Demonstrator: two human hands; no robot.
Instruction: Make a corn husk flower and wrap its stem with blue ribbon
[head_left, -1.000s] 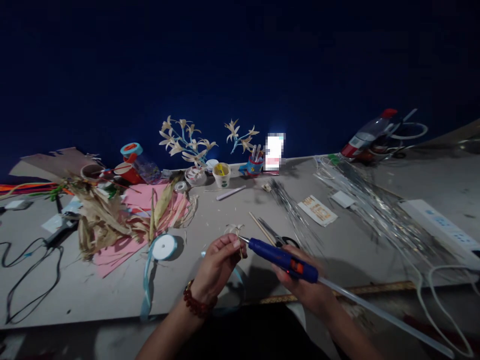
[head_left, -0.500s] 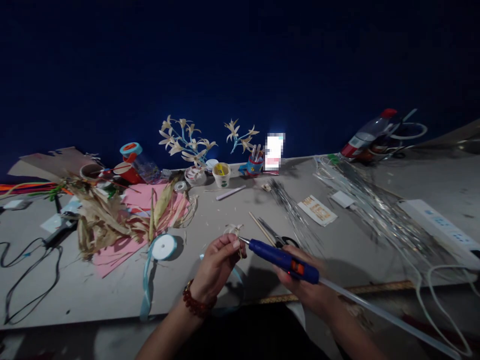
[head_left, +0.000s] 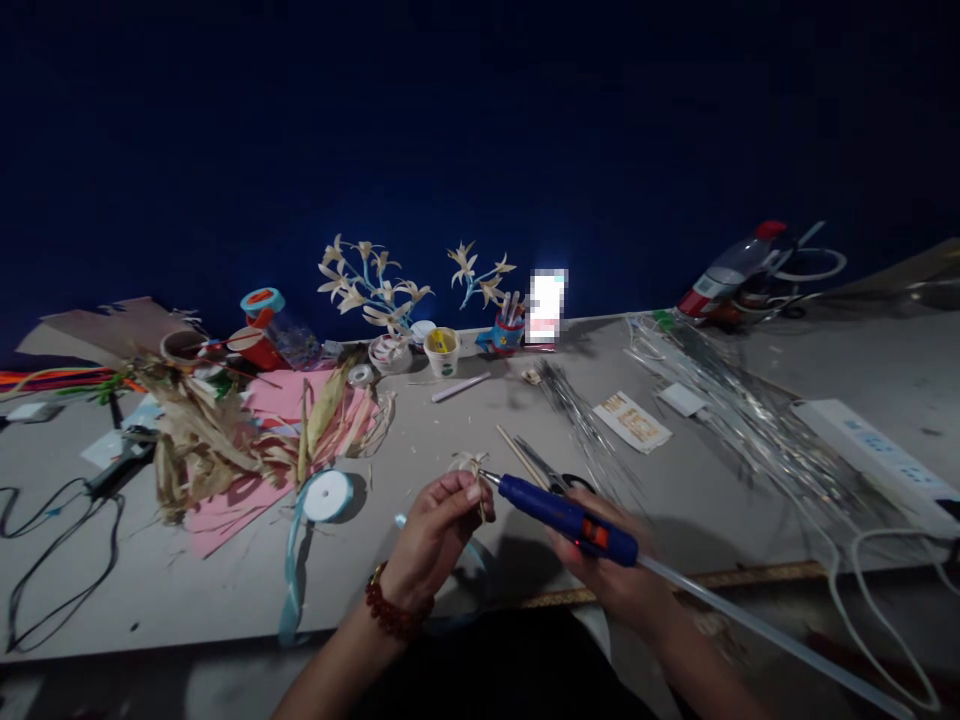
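Observation:
Between the fingertips of my left hand (head_left: pixel 442 525) is a small pale husk flower (head_left: pixel 472 462), its petals poking up above the fingers. My right hand (head_left: pixel 611 570) is wrapped round a blue glue gun (head_left: pixel 551 507) with an orange trigger part, and a long clear glue stick (head_left: pixel 750 615) runs out of its back end. The gun's metal nozzle points left and meets, or nearly meets, the flower at my left fingertips. Scissors (head_left: pixel 547 462) and a thin wooden stick (head_left: pixel 517 452) lie just beyond the gun.
Dried corn husks (head_left: pixel 187 440) lie on pink paper (head_left: pixel 225 520) at the left, beside a blue ribbon roll (head_left: pixel 328 494). Husk flower branches (head_left: pixel 367 275) stand in cups at the back. Metal wires (head_left: pixel 720 390), a power strip (head_left: pixel 877 455) and a tilted bottle (head_left: pixel 731 270) occupy the right.
Both hands hold nearly the same place. The husk flower and nozzle have shifted very slightly against each other; the grip on flower and glue gun is unchanged.

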